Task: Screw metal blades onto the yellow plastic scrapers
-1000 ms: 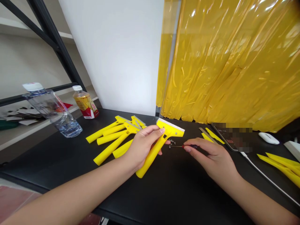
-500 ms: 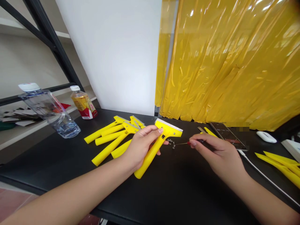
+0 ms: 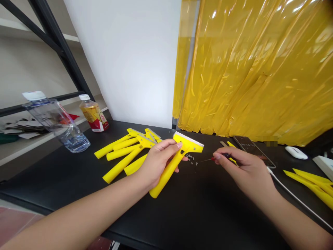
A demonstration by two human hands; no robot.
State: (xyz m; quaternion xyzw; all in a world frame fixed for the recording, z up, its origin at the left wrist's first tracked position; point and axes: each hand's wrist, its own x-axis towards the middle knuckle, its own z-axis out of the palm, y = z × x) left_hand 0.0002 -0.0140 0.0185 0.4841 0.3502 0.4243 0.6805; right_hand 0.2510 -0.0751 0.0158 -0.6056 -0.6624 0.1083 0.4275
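Observation:
My left hand [image 3: 162, 159] is closed around a yellow scraper [image 3: 169, 171], its wide head with a metal blade tilted up and away from me. Between the thumb and fingers of my right hand [image 3: 240, 165] is a small screwdriver [image 3: 214, 158] with a red and dark handle; its thin shaft points left. Several tiny screws and nuts [image 3: 191, 161] lie on the black table just past the scraper's head, left of the screwdriver tip. Left of my left hand, several more yellow scrapers [image 3: 125, 154] rest in a loose pile.
A clear water bottle [image 3: 70, 133] and a drink bottle [image 3: 94, 116] stand at the left. Behind my right hand lie a phone [image 3: 256, 152] with a white cable [image 3: 291, 194] and a white earbud case [image 3: 296, 152]. Yellow handles [image 3: 312, 184] lie far right on the black table [image 3: 197, 215].
My right hand has drawn the screwdriver slightly right, away from the small screws. One screw now lies apart at the right of the group. My left hand keeps its grip on the scraper.

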